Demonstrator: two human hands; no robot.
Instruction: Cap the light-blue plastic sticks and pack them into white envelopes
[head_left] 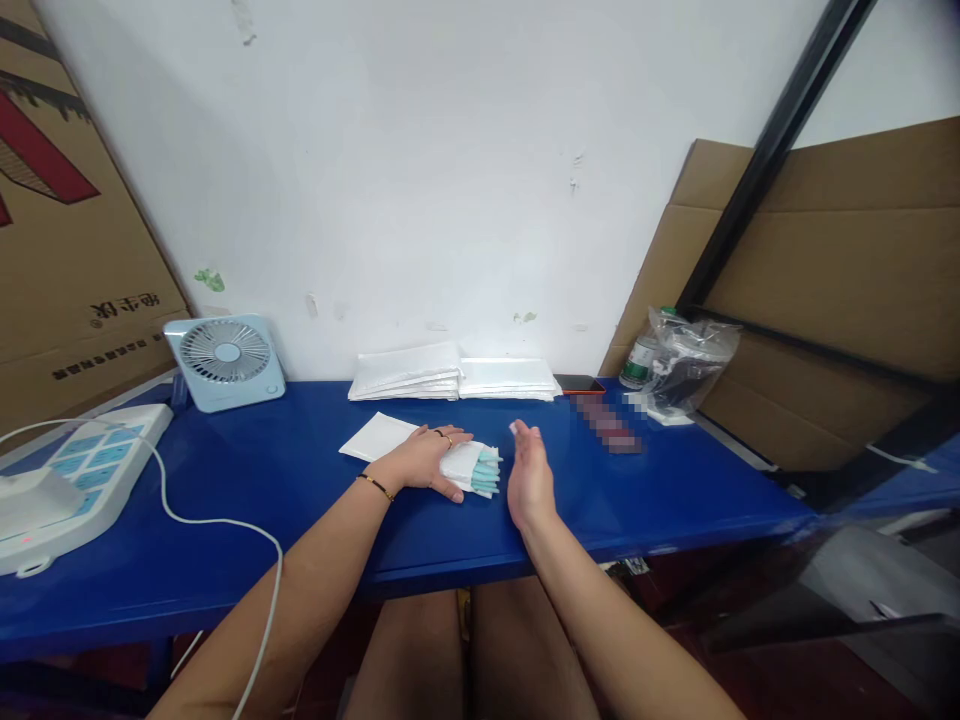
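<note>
A white padded envelope [375, 437] lies on the blue table, slanting slightly down to the right. My left hand [429, 462] rests across it, thumb on the near side and fingers over the far side, covering its middle. From its right-hand end stick several thin, light teal packets [487, 471], stacked together; their kind I cannot make out. Just right of these packets, apart from them, my right hand [531, 475] stands on edge with its palm facing left and fingers stretched out. Something small and white shows at a fingertip.
Two stacks of white envelopes [405, 372] lie against the wall, with a phone [581, 384] beside them. A light blue fan [226, 362], power strip [112, 480] and white cable [225, 522] are left. A bottle [638, 362] and clear plastic bag [694, 358] stand right.
</note>
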